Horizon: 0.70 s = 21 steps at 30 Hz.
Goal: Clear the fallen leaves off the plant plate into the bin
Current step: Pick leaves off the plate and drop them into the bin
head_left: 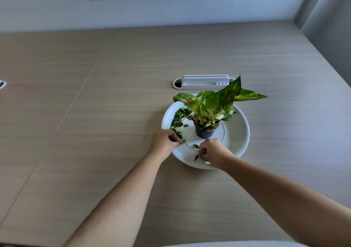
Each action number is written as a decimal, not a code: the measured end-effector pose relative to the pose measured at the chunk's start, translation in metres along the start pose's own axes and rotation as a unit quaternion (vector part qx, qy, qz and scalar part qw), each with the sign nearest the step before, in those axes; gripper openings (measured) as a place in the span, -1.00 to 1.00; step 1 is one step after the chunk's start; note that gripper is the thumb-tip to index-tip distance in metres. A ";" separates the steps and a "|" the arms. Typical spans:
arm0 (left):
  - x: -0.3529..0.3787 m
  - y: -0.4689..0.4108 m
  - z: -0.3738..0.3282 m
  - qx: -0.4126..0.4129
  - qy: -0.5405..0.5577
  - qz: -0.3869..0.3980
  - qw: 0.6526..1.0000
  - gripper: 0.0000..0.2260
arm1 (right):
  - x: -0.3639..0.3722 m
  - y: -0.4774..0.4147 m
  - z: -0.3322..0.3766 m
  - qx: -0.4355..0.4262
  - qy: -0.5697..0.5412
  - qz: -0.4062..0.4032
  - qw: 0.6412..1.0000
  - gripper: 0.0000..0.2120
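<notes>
A white round plate (237,132) lies on the wooden table with a small dark pot (205,132) in its middle holding a green and yellow plant (214,102). Several fallen leaf pieces (178,117) are strewn along the plate's left side. My left hand (164,141) is over the plate's near-left rim, fingers pinched on a leaf piece (183,142). My right hand (213,151) is over the near rim, pinching a dark leaf piece (196,157). One loose leaf (195,146) lies between the hands. No bin is in view.
A white desk cable box (205,82) with a round opening sits on the table just behind the plate. A small white object (2,84) shows at the far left edge. A wall runs behind the table and a grey panel stands at the right.
</notes>
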State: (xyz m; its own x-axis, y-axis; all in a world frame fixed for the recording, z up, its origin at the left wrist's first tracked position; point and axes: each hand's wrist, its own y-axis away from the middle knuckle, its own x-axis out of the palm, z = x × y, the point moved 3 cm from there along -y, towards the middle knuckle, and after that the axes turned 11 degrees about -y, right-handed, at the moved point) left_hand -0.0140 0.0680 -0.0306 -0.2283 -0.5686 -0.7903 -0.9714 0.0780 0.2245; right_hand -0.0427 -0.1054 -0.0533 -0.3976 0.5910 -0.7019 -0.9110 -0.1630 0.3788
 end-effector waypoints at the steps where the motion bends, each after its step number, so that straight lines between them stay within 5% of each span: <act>1: 0.000 0.001 0.000 0.002 0.001 -0.002 1.000 -0.94 | -0.003 0.001 -0.002 0.011 -0.045 -0.020 0.999 -0.86; 5: -0.001 0.001 -0.002 0.000 0.010 -0.011 1.000 -0.94 | -0.009 -0.002 -0.001 0.022 -0.122 -0.066 0.990 -0.85; 10: -0.002 0.000 -0.001 -0.004 0.020 -0.017 1.000 -0.92 | 0.006 -0.014 0.002 0.044 -0.066 -0.039 0.996 -0.61; 21: -0.005 0.002 0.008 -0.018 0.032 -0.025 0.999 -0.94 | 0.001 -0.005 0.003 -0.011 -0.050 -0.036 0.998 -0.81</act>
State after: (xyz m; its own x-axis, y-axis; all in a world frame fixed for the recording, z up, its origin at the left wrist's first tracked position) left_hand -0.0153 0.0779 -0.0305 -0.1747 -0.6215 -0.7636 -0.9780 0.0201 0.2074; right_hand -0.0380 -0.1019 -0.0542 -0.3196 0.6776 -0.6624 -0.9393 -0.1347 0.3154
